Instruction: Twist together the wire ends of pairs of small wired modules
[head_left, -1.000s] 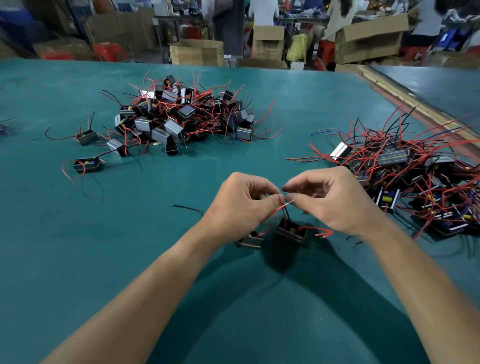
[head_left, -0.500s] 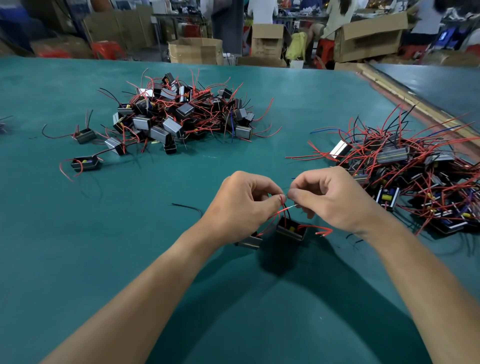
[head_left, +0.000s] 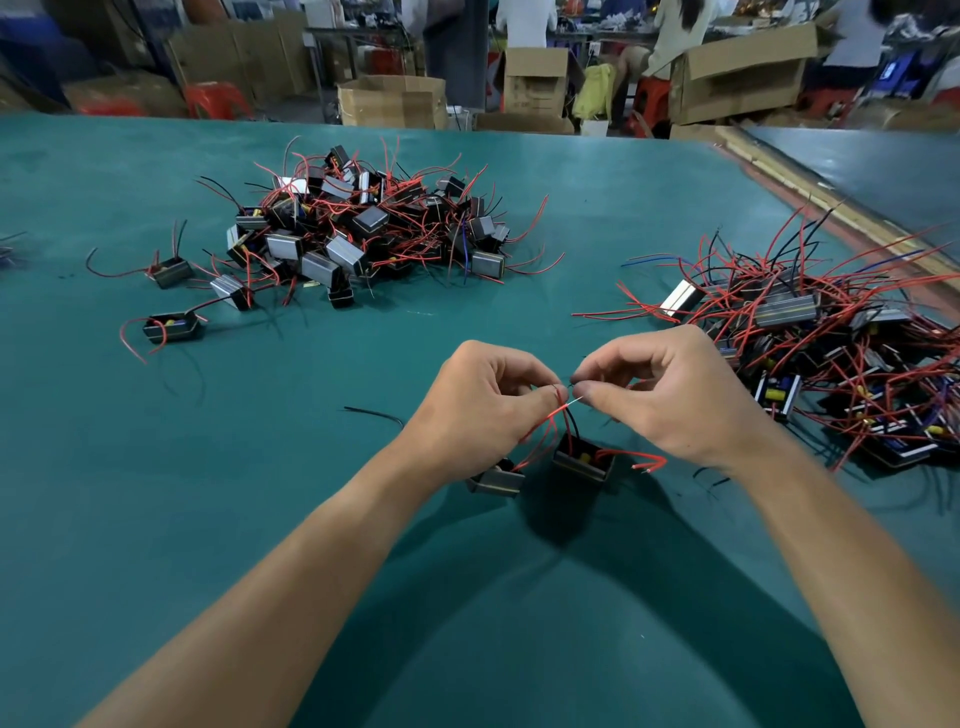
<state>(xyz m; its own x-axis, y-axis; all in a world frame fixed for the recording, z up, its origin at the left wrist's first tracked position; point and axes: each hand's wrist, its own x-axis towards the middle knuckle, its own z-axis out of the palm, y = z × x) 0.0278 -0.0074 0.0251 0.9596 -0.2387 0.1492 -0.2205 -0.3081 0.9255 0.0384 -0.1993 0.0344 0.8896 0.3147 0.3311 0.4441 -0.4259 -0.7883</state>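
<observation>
Two bare forearms are reaching up from the bottom of the frame over a green table (head_left: 260, 493). At centre frame, the left hand (head_left: 483, 410) is curling its fingers and pinching red leads between thumb and forefinger. Just beside it, the right hand (head_left: 670, 395) is pinching the wire ends (head_left: 574, 400), where a short bare silver tip is showing between the two thumbs. The leads are running down to two small dark modules lying on the table just below the hands. The left module (head_left: 496, 480) is sitting by the left wrist and the right module (head_left: 582, 462) is beside it, with spare red leads (head_left: 644, 462) trailing to its right.

To twist well, the left hand is probably best holding the insulation firm as an anchor while the right hand rolls the stripped tips together evenly, so neither strand slips out or frays. The modules look light, so tugging could drag them.

A loose black wire (head_left: 371, 413) is lying left of the hands. Further up, a heap of modules (head_left: 363, 228) is sitting at upper centre-left, and a second heap (head_left: 831, 353) is spreading along the right edge. Beyond the table, cardboard boxes (head_left: 389, 101) and blurred people are filling the top of the frame.
</observation>
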